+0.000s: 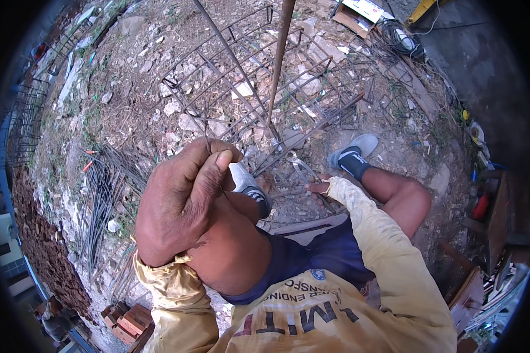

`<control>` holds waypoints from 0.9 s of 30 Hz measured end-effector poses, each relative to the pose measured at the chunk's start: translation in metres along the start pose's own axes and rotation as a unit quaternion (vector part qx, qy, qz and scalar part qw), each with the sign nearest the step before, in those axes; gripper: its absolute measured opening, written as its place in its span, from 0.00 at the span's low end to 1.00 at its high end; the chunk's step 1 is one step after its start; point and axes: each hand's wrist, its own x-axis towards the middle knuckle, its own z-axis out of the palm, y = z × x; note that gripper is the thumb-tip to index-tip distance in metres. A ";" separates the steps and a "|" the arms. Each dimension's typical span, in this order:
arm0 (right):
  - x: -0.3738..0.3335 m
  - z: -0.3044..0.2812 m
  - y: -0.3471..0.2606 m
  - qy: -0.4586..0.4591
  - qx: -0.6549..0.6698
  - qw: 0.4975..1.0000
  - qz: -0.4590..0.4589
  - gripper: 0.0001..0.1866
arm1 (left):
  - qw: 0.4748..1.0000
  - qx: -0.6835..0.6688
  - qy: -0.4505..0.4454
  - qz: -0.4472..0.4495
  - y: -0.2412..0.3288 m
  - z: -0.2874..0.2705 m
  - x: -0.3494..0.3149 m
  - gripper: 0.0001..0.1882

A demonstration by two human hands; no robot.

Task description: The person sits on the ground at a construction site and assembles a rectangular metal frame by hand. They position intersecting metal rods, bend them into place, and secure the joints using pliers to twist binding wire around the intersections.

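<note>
My left hand [185, 191] is raised close in front of me, with the thumb pressed against curled fingers. A thin dark wire [206, 127] sticks up from that pinch. Lower and farther off, my right hand [320, 187] is closed around a pair of metal pincers [301, 167], the jaw end pointing toward the steel. Just beyond both hands lies a rebar frame [241, 62] of long bars with bent cross ties. A rusty upright bar [280, 56] rises out of it, with a darker bar slanting to its left. My sleeve partly covers the right hand.
Rubble and stones surround my shoes [359, 150]. Bundled dark rods [100, 200] lie at left, red bricks [129, 323] at lower left. A cardboard box [354, 22] and a coiled cable [401, 38] sit at far right. Wooden pieces [496, 215] stand at right.
</note>
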 end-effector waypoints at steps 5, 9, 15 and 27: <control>0.049 0.039 -0.001 0.026 0.186 0.981 -0.051 0.27 | 0.998 -0.014 0.031 -0.048 0.002 0.004 0.003 0.17; 0.098 0.091 -0.037 -0.015 0.309 0.947 -0.091 0.29 | 0.990 -0.003 0.109 -0.088 -0.008 -0.010 -0.010 0.17; 0.136 0.153 -0.071 -0.060 0.506 0.854 -0.105 0.30 | 0.970 0.004 0.170 -0.175 -0.033 -0.035 -0.033 0.17; 0.155 0.199 -0.091 -0.055 0.589 0.789 -0.166 0.27 | 0.973 0.011 0.137 -0.183 -0.037 -0.038 -0.025 0.16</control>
